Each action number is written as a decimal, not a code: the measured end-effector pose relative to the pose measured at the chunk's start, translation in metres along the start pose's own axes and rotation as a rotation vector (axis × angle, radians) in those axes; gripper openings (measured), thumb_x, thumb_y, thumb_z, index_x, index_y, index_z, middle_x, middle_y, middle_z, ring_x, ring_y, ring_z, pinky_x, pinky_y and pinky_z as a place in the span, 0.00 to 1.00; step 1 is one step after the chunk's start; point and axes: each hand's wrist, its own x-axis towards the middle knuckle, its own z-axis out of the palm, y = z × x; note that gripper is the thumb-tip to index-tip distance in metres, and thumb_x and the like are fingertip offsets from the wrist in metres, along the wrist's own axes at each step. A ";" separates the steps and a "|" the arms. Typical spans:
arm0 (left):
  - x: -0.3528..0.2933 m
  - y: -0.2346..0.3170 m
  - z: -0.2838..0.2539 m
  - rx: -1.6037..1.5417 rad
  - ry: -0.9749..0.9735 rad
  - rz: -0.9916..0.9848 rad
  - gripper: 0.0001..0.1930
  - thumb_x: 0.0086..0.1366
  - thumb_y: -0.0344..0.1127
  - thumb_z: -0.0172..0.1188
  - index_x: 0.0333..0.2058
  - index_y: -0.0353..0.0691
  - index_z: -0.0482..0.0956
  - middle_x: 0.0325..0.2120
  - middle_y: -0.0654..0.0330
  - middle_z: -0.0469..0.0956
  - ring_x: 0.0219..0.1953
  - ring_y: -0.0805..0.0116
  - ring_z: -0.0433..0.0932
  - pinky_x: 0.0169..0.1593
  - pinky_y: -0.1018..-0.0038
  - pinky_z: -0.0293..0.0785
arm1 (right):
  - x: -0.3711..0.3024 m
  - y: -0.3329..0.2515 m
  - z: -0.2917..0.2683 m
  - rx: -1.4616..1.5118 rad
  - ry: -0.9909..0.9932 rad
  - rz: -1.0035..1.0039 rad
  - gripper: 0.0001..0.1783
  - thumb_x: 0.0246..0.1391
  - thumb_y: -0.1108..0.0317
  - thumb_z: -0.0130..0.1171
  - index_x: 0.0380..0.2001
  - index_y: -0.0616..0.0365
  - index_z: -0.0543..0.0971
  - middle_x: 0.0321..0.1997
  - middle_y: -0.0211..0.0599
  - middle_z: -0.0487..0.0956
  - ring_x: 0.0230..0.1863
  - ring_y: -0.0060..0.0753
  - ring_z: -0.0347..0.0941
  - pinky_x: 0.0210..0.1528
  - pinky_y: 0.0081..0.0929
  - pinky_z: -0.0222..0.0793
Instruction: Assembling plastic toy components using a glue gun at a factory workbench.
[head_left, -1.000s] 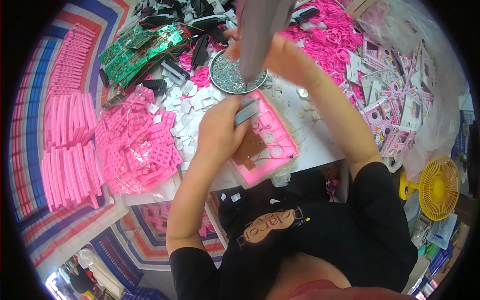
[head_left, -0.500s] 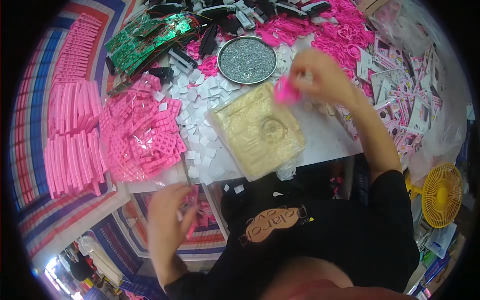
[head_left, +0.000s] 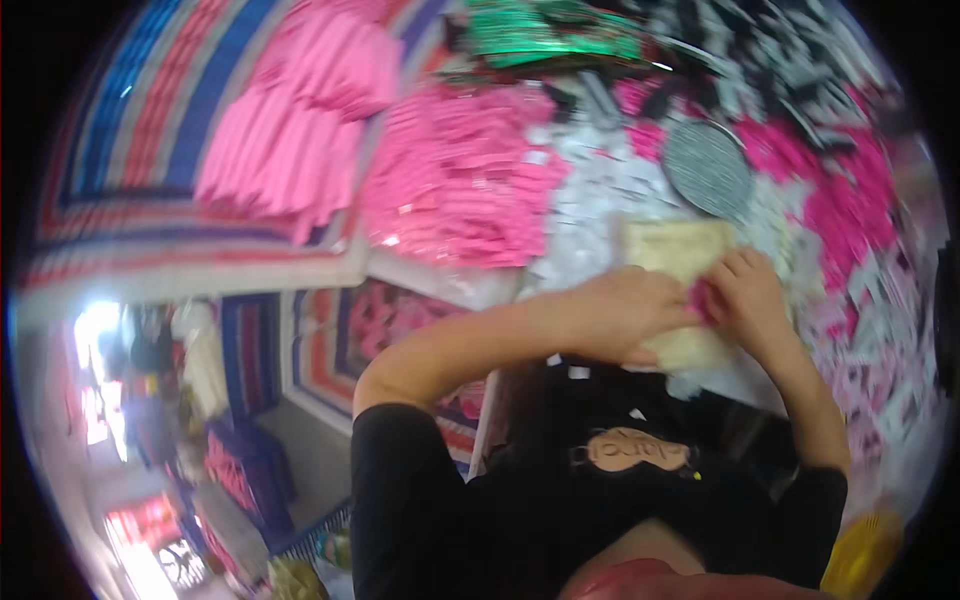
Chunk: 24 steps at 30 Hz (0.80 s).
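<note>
Over the cream, plastic-wrapped pad (head_left: 680,240), my two hands meet at a small bright pink plastic piece (head_left: 704,303). My right hand (head_left: 748,298) grips it from the right, fingers curled and closed. From the left, my left hand (head_left: 640,315) reaches across with its fingers closed against the same piece. Motion blur and the fingers hide most of the piece's shape. Just beyond the pad stands a round metal dish (head_left: 707,168) filled with small grey metal parts.
Scattered white squares (head_left: 595,200) lie left of the pad. Farther left are a bag of pink keypads (head_left: 455,180) and stacked pink strips (head_left: 290,150). Green circuit boards (head_left: 555,35) lie at the back. Pink loops (head_left: 850,200) and printed panels (head_left: 880,340) pile up right.
My left hand has come up from the table's front edge to the pad. My right hand has brought the pink piece down to it. The view has swung left.
</note>
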 end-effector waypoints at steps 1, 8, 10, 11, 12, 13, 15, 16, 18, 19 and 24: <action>-0.002 -0.011 -0.030 -0.163 -0.007 -0.034 0.29 0.60 0.46 0.67 0.57 0.38 0.75 0.56 0.50 0.74 0.63 0.52 0.69 0.67 0.53 0.61 | -0.003 0.001 -0.005 -0.009 -0.039 0.015 0.12 0.41 0.71 0.67 0.32 0.54 0.77 0.33 0.38 0.76 0.41 0.46 0.72 0.43 0.41 0.66; -0.197 -0.148 -0.296 1.013 1.285 -1.367 0.53 0.56 0.68 0.64 0.69 0.36 0.58 0.71 0.36 0.46 0.74 0.35 0.44 0.68 0.28 0.40 | -0.002 -0.011 -0.035 0.219 -0.045 0.103 0.17 0.44 0.70 0.69 0.40 0.59 0.78 0.33 0.40 0.75 0.40 0.48 0.70 0.44 0.41 0.66; -0.241 -0.167 -0.329 1.158 1.420 -1.713 0.52 0.54 0.75 0.63 0.62 0.32 0.72 0.59 0.35 0.72 0.63 0.42 0.69 0.68 0.53 0.61 | -0.011 -0.001 -0.036 0.221 -0.044 0.076 0.17 0.44 0.71 0.69 0.39 0.59 0.79 0.32 0.40 0.75 0.39 0.48 0.71 0.43 0.41 0.66; -0.317 -0.195 -0.351 0.681 1.227 -1.614 0.52 0.55 0.75 0.62 0.62 0.31 0.72 0.59 0.34 0.72 0.63 0.43 0.70 0.67 0.53 0.61 | -0.012 0.001 -0.035 0.239 -0.050 0.047 0.16 0.44 0.72 0.68 0.39 0.59 0.79 0.32 0.40 0.75 0.38 0.48 0.71 0.42 0.41 0.66; -0.394 -0.211 -0.376 0.182 1.062 -1.537 0.52 0.55 0.74 0.62 0.62 0.31 0.72 0.59 0.33 0.71 0.62 0.44 0.71 0.67 0.53 0.62 | -0.010 0.003 -0.033 0.282 -0.044 0.031 0.16 0.44 0.72 0.68 0.38 0.59 0.79 0.32 0.40 0.75 0.37 0.47 0.71 0.41 0.40 0.66; -0.376 -0.222 -0.372 0.080 0.968 -1.562 0.51 0.56 0.74 0.61 0.62 0.30 0.72 0.59 0.36 0.72 0.61 0.45 0.72 0.66 0.53 0.64 | -0.011 0.005 -0.034 0.273 -0.040 0.063 0.15 0.44 0.72 0.68 0.38 0.59 0.79 0.32 0.40 0.75 0.36 0.47 0.71 0.40 0.40 0.66; -0.343 -0.220 -0.367 -0.086 0.766 -1.602 0.51 0.57 0.74 0.61 0.61 0.29 0.72 0.59 0.40 0.74 0.59 0.47 0.75 0.64 0.53 0.66 | -0.016 0.006 -0.038 0.253 -0.036 0.087 0.14 0.43 0.72 0.68 0.36 0.58 0.80 0.31 0.39 0.75 0.35 0.46 0.71 0.39 0.40 0.67; -0.381 -0.220 -0.376 0.075 0.755 -1.646 0.51 0.57 0.73 0.61 0.61 0.28 0.72 0.59 0.41 0.75 0.57 0.45 0.76 0.63 0.52 0.67 | -0.011 0.004 -0.035 0.281 -0.038 0.035 0.13 0.43 0.73 0.68 0.35 0.58 0.80 0.31 0.39 0.76 0.35 0.46 0.71 0.39 0.40 0.67; -0.389 -0.214 -0.385 0.400 0.732 -1.718 0.50 0.57 0.73 0.62 0.61 0.30 0.73 0.57 0.41 0.76 0.57 0.42 0.76 0.62 0.50 0.67 | -0.002 -0.001 -0.033 0.285 -0.004 -0.032 0.12 0.43 0.73 0.69 0.35 0.58 0.81 0.31 0.38 0.76 0.35 0.46 0.72 0.39 0.40 0.67; -0.363 -0.201 -0.383 0.562 0.737 -1.733 0.49 0.56 0.72 0.62 0.61 0.32 0.74 0.56 0.39 0.76 0.57 0.41 0.76 0.62 0.50 0.66 | 0.001 -0.004 -0.037 0.249 0.037 -0.045 0.13 0.43 0.72 0.69 0.35 0.57 0.81 0.30 0.38 0.76 0.36 0.45 0.72 0.39 0.40 0.67; -0.256 -0.088 -0.325 1.517 1.290 -1.143 0.38 0.51 0.67 0.70 0.47 0.37 0.82 0.47 0.41 0.75 0.52 0.42 0.71 0.57 0.49 0.65 | 0.026 -0.036 -0.039 0.307 0.237 -0.118 0.14 0.42 0.73 0.70 0.35 0.57 0.81 0.30 0.37 0.77 0.36 0.45 0.72 0.41 0.40 0.68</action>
